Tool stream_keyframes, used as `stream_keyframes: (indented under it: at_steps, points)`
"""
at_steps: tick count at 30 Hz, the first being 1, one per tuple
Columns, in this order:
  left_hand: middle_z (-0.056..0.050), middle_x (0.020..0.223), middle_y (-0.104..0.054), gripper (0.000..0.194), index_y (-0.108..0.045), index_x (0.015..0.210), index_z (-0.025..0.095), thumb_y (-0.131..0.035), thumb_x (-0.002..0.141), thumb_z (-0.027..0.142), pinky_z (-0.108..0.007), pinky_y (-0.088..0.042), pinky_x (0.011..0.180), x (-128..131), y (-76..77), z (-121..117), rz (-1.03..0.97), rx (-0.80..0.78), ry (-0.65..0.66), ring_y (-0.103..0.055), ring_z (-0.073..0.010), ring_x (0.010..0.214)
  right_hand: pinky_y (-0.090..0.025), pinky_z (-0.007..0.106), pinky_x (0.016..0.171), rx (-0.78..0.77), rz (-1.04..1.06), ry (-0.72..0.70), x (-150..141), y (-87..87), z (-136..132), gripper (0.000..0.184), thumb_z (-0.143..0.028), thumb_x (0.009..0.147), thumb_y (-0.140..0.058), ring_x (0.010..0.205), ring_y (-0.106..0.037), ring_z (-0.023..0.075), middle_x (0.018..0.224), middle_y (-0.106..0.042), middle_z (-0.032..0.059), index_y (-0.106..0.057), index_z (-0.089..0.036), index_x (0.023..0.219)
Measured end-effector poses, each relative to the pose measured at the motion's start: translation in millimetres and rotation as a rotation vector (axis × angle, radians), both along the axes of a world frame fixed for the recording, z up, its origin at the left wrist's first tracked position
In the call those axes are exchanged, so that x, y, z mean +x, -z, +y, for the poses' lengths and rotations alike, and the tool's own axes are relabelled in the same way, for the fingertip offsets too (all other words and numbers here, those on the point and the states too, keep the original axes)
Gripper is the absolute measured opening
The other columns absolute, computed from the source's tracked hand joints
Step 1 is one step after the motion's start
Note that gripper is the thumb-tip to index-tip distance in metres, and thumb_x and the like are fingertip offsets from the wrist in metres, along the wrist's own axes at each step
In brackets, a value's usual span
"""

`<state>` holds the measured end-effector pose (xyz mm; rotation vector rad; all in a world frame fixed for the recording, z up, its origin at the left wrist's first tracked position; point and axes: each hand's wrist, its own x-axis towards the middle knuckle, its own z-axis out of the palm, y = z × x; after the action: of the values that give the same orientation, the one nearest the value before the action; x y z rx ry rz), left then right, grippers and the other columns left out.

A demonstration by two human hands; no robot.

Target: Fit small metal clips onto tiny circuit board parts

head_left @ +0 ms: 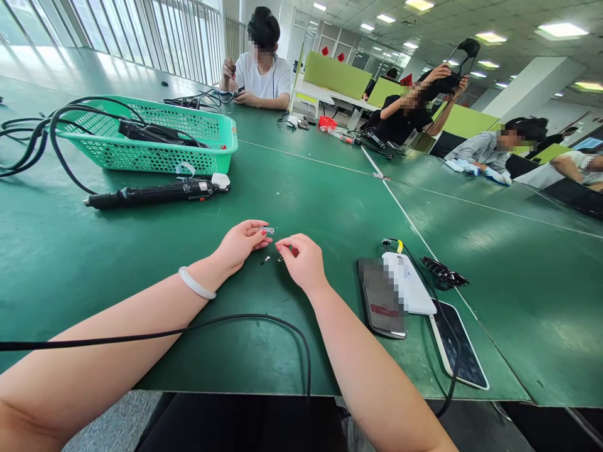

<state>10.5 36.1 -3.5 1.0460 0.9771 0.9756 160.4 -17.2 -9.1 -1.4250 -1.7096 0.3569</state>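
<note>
My left hand [244, 245] pinches a small clear-and-silvery piece [267, 230] between thumb and fingers, just above the green table. The piece is too small to name. Close beside it on the right, my right hand [301, 258] has thumb and forefinger pressed together; what they hold, if anything, is too small to make out. A tiny light-coloured part [267, 258] lies on the table below and between the hands. A white bangle [196, 284] circles my left wrist.
A green plastic basket [160, 157] with cables stands at the left behind a black electric screwdriver [155, 193]. Phones [379, 295], a white power bank [414, 289] and a black hair clip [443, 273] lie right. A black cable [226, 317] crosses my left forearm. Several people sit beyond.
</note>
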Motion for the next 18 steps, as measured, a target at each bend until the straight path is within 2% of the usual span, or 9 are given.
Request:
stream_keyframes:
  at_steps: [4, 10, 12, 16, 18]
  points:
    - [-0.004, 0.088, -0.066, 0.018, -0.058, 0.098, 0.014, -0.057, 0.080, 0.011, -0.027, -0.050, 0.079, 0.5, -0.6, 0.0, 0.006, 0.000, -0.019, -0.062, -0.0090, 0.074, -0.044, 0.032, 0.078, -0.110, -0.250, -0.113, -5.8, 7.5, 3.0, 0.009, -0.020, 0.078, -0.064, 0.085, -0.055, 0.0176, 0.088, -0.065, 0.0036, -0.071, -0.023, 0.083]
    - [-0.004, 0.087, -0.066, 0.019, -0.060, 0.097, 0.014, -0.061, 0.078, 0.014, -0.030, -0.050, 0.080, 3.0, -0.7, -3.1, 0.032, 0.036, 0.025, -0.061, -0.0096, 0.073, -0.042, 0.032, 0.073, -0.085, -0.407, -0.124, -9.3, 13.2, 8.2, 0.016, -0.015, 0.082, -0.056, 0.081, -0.052, 0.0182, 0.081, -0.061, 0.0044, -0.066, -0.021, 0.071]
    - [-0.004, 0.088, -0.067, 0.021, -0.061, 0.098, 0.014, -0.061, 0.078, 0.017, -0.030, -0.050, 0.080, 3.3, -1.1, -4.2, 0.060, 0.063, 0.052, -0.061, -0.0102, 0.074, -0.042, 0.031, 0.074, -0.054, -0.367, -0.116, -6.2, 9.6, 7.0, 0.018, -0.014, 0.083, -0.053, 0.081, -0.053, 0.0177, 0.081, -0.061, 0.0040, -0.065, -0.021, 0.071]
    - [-0.004, 0.084, -0.068, 0.025, -0.065, 0.098, 0.015, -0.063, 0.076, 0.025, -0.031, -0.049, 0.080, 2.4, -1.6, -6.0, 0.174, 0.132, 0.154, -0.061, -0.0124, 0.075, -0.045, 0.028, 0.077, 0.072, -0.084, -0.051, 3.6, -4.0, 0.7, 0.018, -0.014, 0.084, -0.050, 0.082, -0.056, 0.0149, 0.084, -0.062, 0.0020, -0.065, -0.021, 0.078]
    - [-0.003, 0.082, -0.069, 0.024, -0.067, 0.096, 0.016, -0.062, 0.076, 0.027, -0.031, -0.049, 0.079, 1.6, -1.0, -6.3, 0.239, 0.169, 0.225, -0.060, -0.0134, 0.074, -0.046, 0.028, 0.076, 0.102, -0.007, -0.029, 7.8, -8.6, -1.7, 0.019, -0.017, 0.086, -0.049, 0.081, -0.057, 0.0146, 0.085, -0.063, 0.0016, -0.066, -0.022, 0.079]
